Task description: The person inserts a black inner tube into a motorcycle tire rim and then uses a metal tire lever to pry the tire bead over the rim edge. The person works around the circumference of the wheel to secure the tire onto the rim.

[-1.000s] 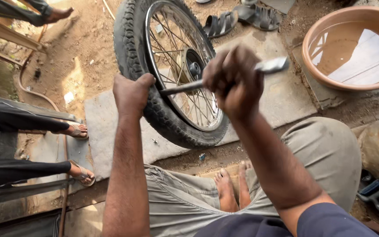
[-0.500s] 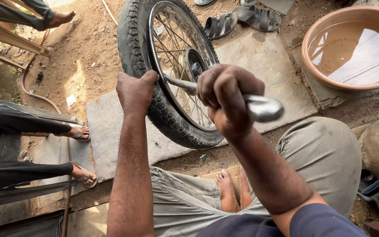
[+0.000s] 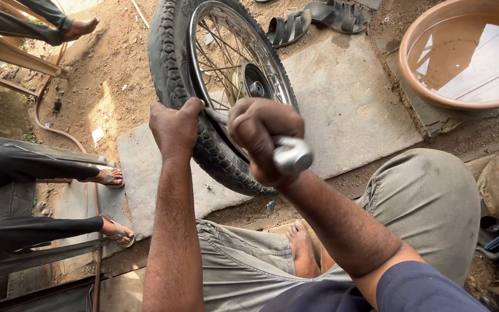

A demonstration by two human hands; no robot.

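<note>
Grip: right hand point(image 3: 264, 138) clamped on metal lever point(image 3: 291, 155), left hand point(image 3: 174, 128) clamped on tyre point(image 3: 171, 69) | lever now swung toward camera, levering at rim | wheel upright on stone slab point(image 3: 347, 98).

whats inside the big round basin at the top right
The basin holds murky brown water with pale reflections across its surface. Anything below the surface is hidden by the cloudiness, and the basin's right edge runs out of the picture.
</note>
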